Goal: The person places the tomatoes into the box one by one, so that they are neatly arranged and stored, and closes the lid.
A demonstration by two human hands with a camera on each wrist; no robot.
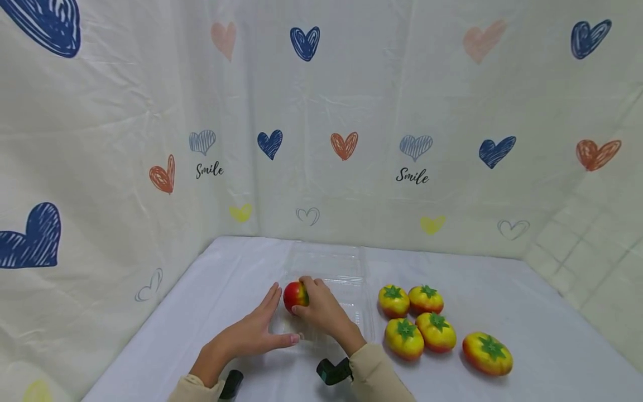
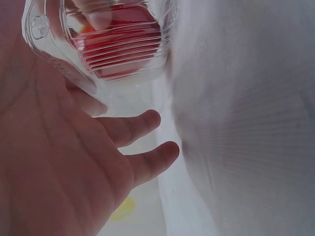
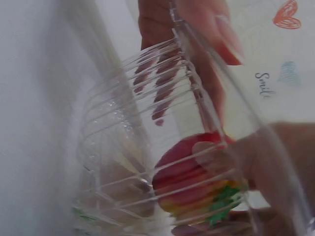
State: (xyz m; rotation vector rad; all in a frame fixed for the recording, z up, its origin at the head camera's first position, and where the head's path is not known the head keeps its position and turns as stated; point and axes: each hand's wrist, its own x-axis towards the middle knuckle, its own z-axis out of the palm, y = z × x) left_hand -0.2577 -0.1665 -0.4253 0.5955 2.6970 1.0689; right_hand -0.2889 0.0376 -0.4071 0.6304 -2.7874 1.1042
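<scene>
A clear plastic clamshell box [image 1: 354, 312] stands on the table with its lid folded back toward the wall. My right hand [image 1: 326, 312] holds a red and yellow tomato [image 1: 293, 297] by thumb and fingers, over the left part of the box. Through the ribbed clear wall in the right wrist view, the tomato [image 3: 184, 169] shows its red side and green leaf. My left hand [image 1: 251, 332] is at the box's left side, fingers straight and thumb spread along the front. Whether it touches the wall, I cannot tell.
Several yellow-red tomatoes with green star-shaped leaves stand right of the box, among them a near-left tomato [image 1: 404, 339] and a separate one [image 1: 487, 353] farther right. A white cloth covers the table [image 1: 201, 301]. Behind hangs a heart-printed curtain [image 1: 372, 111].
</scene>
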